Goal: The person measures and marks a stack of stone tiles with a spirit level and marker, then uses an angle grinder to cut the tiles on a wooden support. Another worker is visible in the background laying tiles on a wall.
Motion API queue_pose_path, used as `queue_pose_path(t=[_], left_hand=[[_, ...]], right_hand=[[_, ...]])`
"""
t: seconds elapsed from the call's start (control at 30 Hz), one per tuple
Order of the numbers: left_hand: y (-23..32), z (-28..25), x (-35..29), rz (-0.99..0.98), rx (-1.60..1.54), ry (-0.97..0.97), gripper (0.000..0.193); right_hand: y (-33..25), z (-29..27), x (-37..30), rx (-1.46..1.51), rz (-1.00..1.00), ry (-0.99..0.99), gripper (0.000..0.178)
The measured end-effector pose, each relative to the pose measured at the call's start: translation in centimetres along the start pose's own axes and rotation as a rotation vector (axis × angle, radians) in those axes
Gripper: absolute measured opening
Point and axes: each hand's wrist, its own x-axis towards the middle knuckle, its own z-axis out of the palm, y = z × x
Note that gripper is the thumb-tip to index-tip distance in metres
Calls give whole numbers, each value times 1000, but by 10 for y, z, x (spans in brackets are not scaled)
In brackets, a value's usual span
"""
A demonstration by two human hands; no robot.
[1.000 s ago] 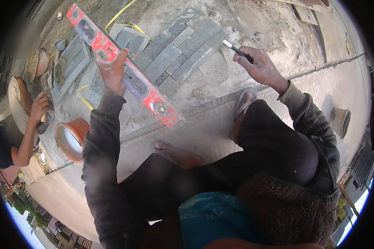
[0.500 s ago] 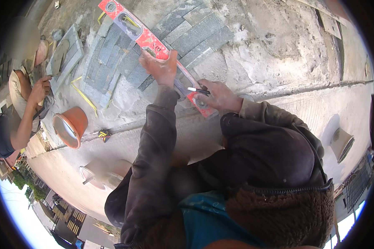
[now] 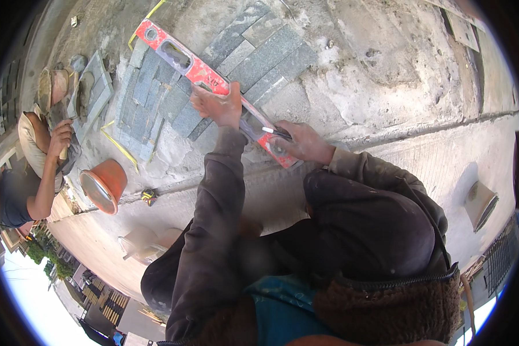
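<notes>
A red spirit level [image 3: 209, 76], smeared with pale mortar, slants across a patch of grey stone tiles [image 3: 271, 56]. Its far end points up and left, its near end toward my knees. My left hand [image 3: 218, 107] is wrapped around the level near its middle, thumb along the upper edge. Close to the near end, my right hand [image 3: 305, 142] rests on the level and grips a dark marker [image 3: 275, 133] with a white tip. Some of the right fingers are hidden behind the marker and palm.
Left, a co-worker's hand [image 3: 61, 137] holds a trowel [image 3: 73, 108] beside a grey slab [image 3: 100, 95]. An orange bucket [image 3: 111, 177], a tape measure [image 3: 148, 196] and yellow strips [image 3: 120, 147] lie closer. A pale bucket [image 3: 480, 206] stands right, beyond a ledge.
The level's far end has shifted toward me across the tiles, showing more yellow strip beyond it. Both hands keep their hold. The whole view has also tilted slightly.
</notes>
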Motion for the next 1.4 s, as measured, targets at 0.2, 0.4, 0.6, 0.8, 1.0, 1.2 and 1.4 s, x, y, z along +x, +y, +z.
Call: queue_pose_path(t=[0.2, 0.4, 0.6, 0.8, 1.0, 1.2, 1.4], left_hand=[[0, 1, 7, 64, 60, -9, 119], [2, -17, 1, 192, -163, 107, 106], [71, -63, -85, 325, -458, -937, 47], [88, -90, -101, 37, -573, -1095, 32], [91, -114, -78, 207, -531, -1174, 37], [56, -133, -41, 191, -410, -1061, 35], [55, -132, -29, 386, -461, -824, 24]], right_hand=[[-1, -6, 2, 26, -53, -4, 48], [-4, -24, 5, 27, -45, 300, 39], [-63, -59, -7, 484, 76, 420, 43], [-90, -57, -11, 530, 96, 422, 41], [-91, -58, -25, 512, 4, 380, 40], [-92, -119, -27, 192, -107, 449, 38], [-103, -69, -8, -612, -305, 22, 38]])
